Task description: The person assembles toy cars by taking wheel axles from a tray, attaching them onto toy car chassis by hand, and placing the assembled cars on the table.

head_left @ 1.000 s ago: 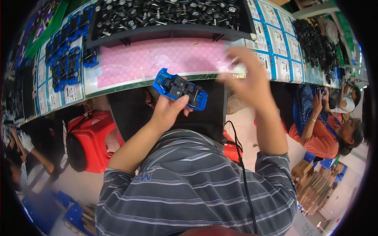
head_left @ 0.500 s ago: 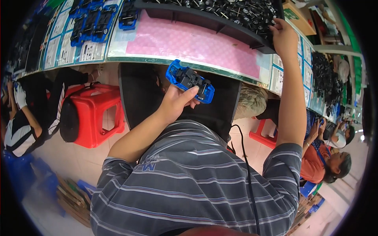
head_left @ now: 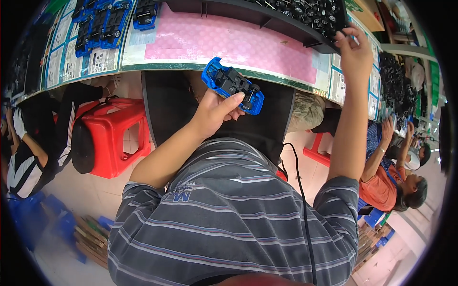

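My left hand (head_left: pixel 217 109) is wrapped round a blue toy car (head_left: pixel 234 86), held with its black underside up above my lap. Small black wheels show at the car's end by my thumb; its far end has no visible wheels. Over the right end of a black tray (head_left: pixel 267 24), my right hand (head_left: pixel 357 55) has its fingers bent and drawn together at the tips. Whatever may be between those fingertips is too small to make out. The tray holds a heap of black wheels on metal axles (head_left: pixel 305 14).
Several blue toy cars (head_left: pixel 102 26) lie underside up at the table's left. A pink sheet (head_left: pixel 229 40) covers the table's middle. A red stool (head_left: pixel 112 136) stands at left. Co-workers sit on both sides, one in an orange top (head_left: pixel 381 188). A black cable (head_left: pixel 300 200) crosses my shirt.
My right hand has drawn back slightly to the right from the heap, its fingers bent. The toy car in my left hand has risen a little. The co-worker at right has raised both arms.
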A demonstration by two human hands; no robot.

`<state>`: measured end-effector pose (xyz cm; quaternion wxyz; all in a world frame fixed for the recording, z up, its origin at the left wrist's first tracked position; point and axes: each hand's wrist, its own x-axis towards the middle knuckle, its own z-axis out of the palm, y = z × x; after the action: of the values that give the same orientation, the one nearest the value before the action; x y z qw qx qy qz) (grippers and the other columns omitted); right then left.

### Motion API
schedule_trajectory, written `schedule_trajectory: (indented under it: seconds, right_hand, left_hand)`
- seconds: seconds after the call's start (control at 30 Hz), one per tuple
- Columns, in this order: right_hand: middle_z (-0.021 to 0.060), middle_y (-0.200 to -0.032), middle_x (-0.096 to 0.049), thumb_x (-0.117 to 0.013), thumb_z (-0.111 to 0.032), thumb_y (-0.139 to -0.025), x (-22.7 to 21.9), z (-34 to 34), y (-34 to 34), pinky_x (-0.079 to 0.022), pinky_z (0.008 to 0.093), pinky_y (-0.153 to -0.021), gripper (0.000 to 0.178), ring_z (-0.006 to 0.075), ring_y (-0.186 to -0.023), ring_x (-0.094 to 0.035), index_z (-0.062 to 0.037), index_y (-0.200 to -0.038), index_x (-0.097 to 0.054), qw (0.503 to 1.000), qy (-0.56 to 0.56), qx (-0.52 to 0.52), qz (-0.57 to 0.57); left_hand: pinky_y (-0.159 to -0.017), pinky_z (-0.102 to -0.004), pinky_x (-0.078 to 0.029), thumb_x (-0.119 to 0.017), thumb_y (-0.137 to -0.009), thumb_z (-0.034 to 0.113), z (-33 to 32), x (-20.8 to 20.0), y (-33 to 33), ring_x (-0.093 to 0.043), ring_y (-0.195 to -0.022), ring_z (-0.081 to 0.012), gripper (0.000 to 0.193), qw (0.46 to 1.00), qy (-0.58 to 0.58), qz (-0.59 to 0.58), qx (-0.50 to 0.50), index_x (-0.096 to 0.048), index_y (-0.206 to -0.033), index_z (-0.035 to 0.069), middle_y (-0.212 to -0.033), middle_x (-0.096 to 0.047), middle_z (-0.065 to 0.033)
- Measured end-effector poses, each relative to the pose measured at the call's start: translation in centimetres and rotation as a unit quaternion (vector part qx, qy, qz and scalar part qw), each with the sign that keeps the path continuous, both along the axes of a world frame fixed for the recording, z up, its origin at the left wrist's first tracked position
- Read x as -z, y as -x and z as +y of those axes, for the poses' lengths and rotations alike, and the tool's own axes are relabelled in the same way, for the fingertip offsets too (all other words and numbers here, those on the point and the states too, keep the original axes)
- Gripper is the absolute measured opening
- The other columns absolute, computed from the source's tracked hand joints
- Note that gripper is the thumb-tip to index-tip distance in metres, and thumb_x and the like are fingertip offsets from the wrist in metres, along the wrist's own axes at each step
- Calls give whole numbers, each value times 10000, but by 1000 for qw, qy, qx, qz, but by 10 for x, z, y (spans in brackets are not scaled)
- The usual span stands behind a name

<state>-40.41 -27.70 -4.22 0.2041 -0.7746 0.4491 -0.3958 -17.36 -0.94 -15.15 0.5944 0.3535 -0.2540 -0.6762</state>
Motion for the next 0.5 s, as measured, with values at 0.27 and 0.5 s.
schedule_trajectory:
  seconds: [0.27, 0.5]
  right_hand:
    - [139, -1037, -658, -850, -109, -717, 10, 177, -97, -535, 341, -809, 442, 242, -929, -657, -19, -1057, -582, 967, -115, -228, -11]
    - [133, -1023, -653, -855, -171, -701, 15, 179, -121, -528, 356, -776, 506, 281, -892, -636, -12, -1115, -613, 958, -68, -266, 80]
  left_hand:
    - [-621, -237, -503, -669, -955, 150, 3, -4, 10, -616, -806, -96, 421, 996, 39, -76, -22, -465, -1315, 69, -1029, -616, -34]
    - [-637, -232, -500, -640, -963, 146, 13, 3, 4, -593, -831, -85, 438, 990, 44, -126, -53, -428, -1339, 69, -1084, -599, -40]
